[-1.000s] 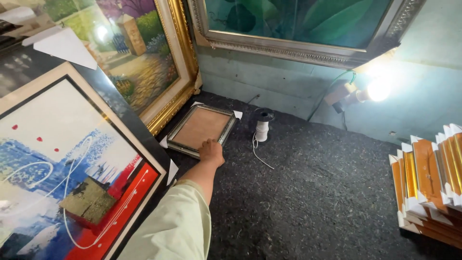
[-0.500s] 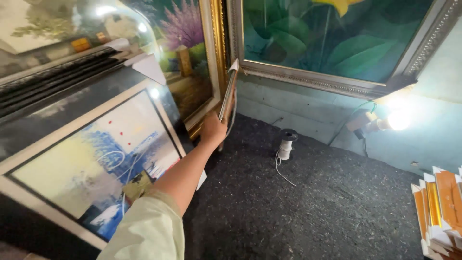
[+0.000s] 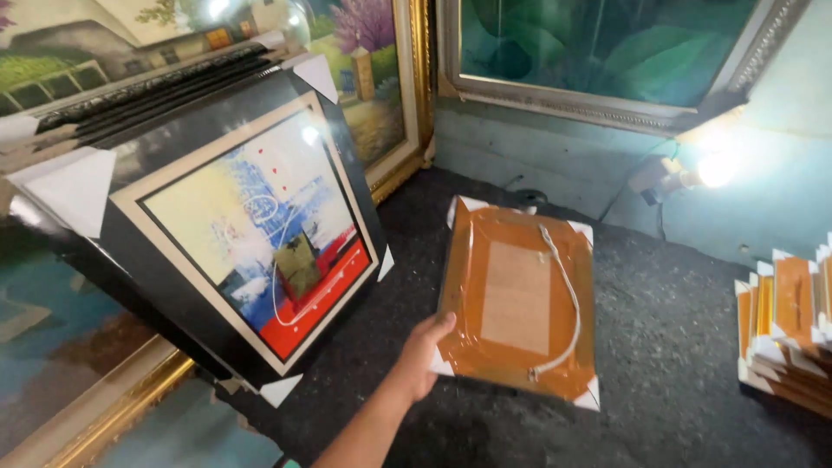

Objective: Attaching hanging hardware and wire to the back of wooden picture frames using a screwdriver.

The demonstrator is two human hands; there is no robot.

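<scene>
My left hand [image 3: 423, 354] reaches in from the bottom edge and grips a small picture frame [image 3: 517, 299] by its lower left corner, thumb on top and fingers hidden underneath. The frame shows its back: orange-brown paper backing, a white hanging cord down the right side, and white protectors on the corners. It is held tilted above the dark speckled surface [image 3: 676, 347]. My right hand is out of view.
A black-framed abstract painting [image 3: 260, 243] with white corner protectors leans at the left, close to the hand. Behind it stand gold-framed landscapes [image 3: 381, 104]. A large silver-framed green painting [image 3: 607, 52] leans on the back wall. A lit lamp [image 3: 711, 169] and a stack of small frames [image 3: 789, 329] sit at the right.
The hand has lifted the small frame off the dark surface and turned it over, so its taped back now faces up. It has come nearer to me.
</scene>
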